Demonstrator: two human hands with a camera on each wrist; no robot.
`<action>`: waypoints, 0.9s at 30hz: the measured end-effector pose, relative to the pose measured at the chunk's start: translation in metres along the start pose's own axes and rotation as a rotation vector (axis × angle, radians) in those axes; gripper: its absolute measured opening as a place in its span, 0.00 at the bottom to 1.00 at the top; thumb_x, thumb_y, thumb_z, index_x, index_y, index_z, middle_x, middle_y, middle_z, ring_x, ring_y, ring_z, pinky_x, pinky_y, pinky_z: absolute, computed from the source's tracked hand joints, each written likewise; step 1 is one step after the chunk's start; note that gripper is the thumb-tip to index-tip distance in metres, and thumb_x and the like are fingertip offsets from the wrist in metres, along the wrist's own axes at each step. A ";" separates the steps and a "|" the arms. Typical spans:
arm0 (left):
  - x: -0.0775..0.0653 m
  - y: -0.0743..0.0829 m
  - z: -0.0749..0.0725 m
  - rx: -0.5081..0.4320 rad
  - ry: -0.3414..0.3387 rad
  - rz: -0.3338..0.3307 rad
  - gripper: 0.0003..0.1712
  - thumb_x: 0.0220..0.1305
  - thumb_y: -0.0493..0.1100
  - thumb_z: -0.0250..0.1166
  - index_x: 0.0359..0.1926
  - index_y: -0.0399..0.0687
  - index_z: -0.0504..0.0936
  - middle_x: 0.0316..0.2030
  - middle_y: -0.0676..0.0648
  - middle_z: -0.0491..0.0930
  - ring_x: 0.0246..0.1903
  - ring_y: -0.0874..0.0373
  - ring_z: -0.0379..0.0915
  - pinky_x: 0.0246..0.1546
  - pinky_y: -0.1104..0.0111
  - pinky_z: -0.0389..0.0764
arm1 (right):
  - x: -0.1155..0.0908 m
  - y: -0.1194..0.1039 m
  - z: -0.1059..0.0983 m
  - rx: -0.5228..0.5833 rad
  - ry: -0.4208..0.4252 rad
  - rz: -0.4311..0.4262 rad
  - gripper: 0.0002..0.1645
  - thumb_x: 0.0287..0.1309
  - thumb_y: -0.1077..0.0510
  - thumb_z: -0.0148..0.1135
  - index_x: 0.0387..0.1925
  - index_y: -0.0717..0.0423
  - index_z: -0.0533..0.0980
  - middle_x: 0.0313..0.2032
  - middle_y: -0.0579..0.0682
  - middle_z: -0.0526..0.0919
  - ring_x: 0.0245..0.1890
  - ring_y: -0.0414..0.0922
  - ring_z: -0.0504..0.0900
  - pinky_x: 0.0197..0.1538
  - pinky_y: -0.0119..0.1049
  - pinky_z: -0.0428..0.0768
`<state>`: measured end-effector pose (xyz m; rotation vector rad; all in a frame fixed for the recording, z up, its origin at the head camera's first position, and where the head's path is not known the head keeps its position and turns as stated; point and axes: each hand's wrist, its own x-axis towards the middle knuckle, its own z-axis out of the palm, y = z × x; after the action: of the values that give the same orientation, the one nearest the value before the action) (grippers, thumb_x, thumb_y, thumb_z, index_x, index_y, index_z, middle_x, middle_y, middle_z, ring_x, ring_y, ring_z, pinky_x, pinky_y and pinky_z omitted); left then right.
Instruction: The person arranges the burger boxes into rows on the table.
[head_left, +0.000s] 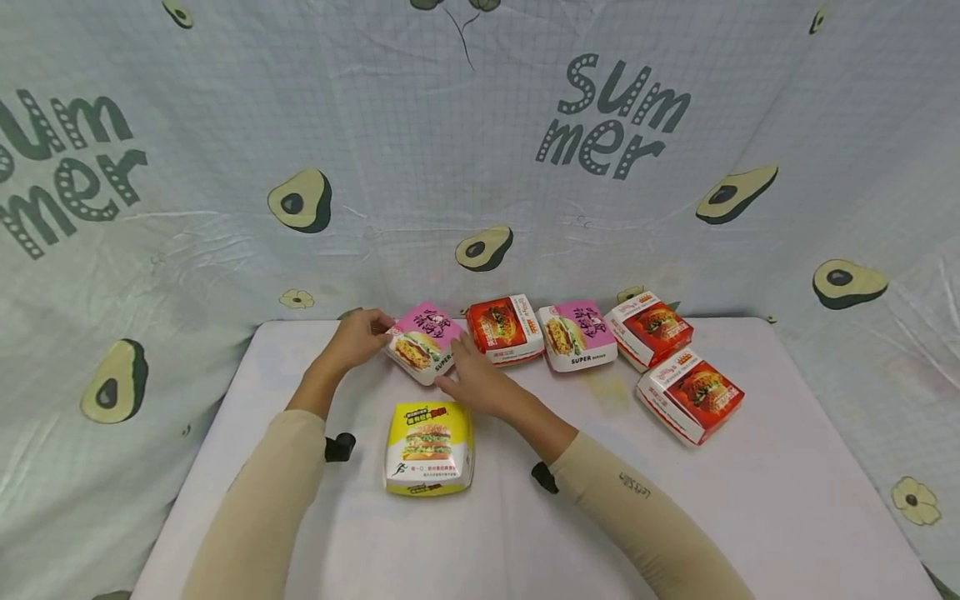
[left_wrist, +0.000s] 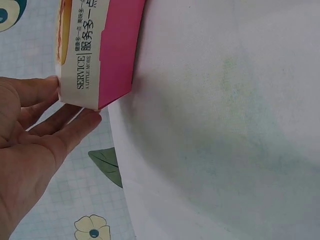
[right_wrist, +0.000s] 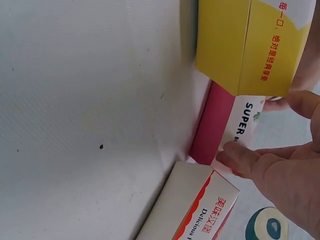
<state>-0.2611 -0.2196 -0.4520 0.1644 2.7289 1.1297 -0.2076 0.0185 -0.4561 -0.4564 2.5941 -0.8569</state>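
Observation:
A pink-and-white burger box [head_left: 424, 342], tilted at an angle on the table, lies between both hands at the back left. My left hand [head_left: 362, 337] pinches its back left corner; in the left wrist view the fingers [left_wrist: 82, 125] meet the box's lower edge. My right hand [head_left: 480, 375] holds the opposite side, fingers on the right edge and thumb by the front corner. In the right wrist view the pink box [right_wrist: 235, 120] is partly hidden behind a yellow burger box [right_wrist: 240, 45], which sits just in front of it on the table.
To the right in the back row stand a red burger box [head_left: 504, 329], another pink one [head_left: 577, 335] and a red one [head_left: 649, 330]. A further red box [head_left: 692, 395] sits in front of the last. Patterned cloth [head_left: 390, 150] hangs behind the white table [head_left: 600, 517].

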 end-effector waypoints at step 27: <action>-0.025 0.006 0.001 -0.002 -0.144 -0.166 0.29 0.67 0.45 0.72 0.61 0.34 0.71 0.54 0.33 0.78 0.42 0.47 0.81 0.48 0.60 0.86 | 0.014 0.004 -0.002 0.066 0.066 0.027 0.50 0.69 0.51 0.67 0.80 0.61 0.52 0.82 0.55 0.50 0.82 0.51 0.50 0.79 0.49 0.59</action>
<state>-0.2362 -0.2193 -0.4452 0.0168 2.5619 1.0328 -0.2209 0.0165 -0.4604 -0.3801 2.6164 -0.9601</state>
